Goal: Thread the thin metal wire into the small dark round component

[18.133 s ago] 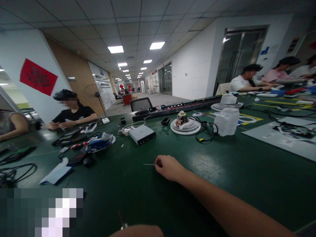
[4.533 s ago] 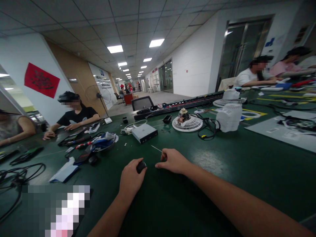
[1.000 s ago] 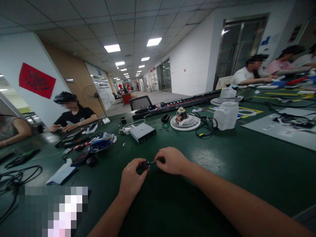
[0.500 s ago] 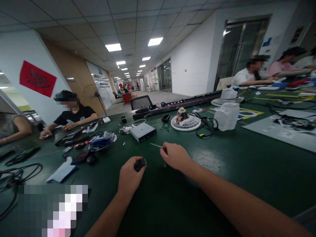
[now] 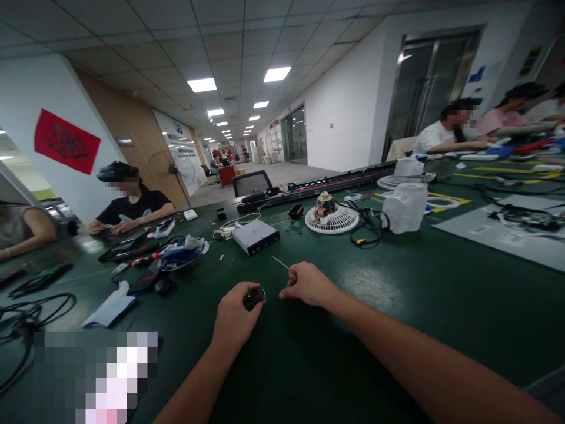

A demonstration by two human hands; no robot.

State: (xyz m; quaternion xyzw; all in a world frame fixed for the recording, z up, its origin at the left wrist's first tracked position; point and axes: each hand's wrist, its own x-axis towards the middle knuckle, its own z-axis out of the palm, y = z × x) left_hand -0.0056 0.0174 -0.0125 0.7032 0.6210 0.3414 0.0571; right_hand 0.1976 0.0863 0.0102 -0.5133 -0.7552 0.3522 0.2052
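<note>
My left hand [image 5: 232, 315] is closed round a short black cylinder [image 5: 253, 298] with a shiny rim at its right end, held just above the green table. To its right, my right hand [image 5: 309, 284] is closed on a thin metal rod [image 5: 282, 263], like a screwdriver shaft. The rod points up and to the left, and any handle is hidden in the palm. The thumb and a finger of this hand reach low towards the tabletop; I cannot make out anything between their tips. A grey box-shaped drive [image 5: 256, 237] lies beyond both hands.
Past the right hand stand a white round fan grille with a motor [image 5: 332, 219], a white housing [image 5: 405, 209] and a black cable [image 5: 371, 229]. On the left lie a blue cloth [image 5: 110, 306] and tangled cables. Co-workers sit across the table.
My right hand has dropped slightly, its thumb now extended low where a small item lay on the table. My left hand has shifted a little to the right with the cylinder.
</note>
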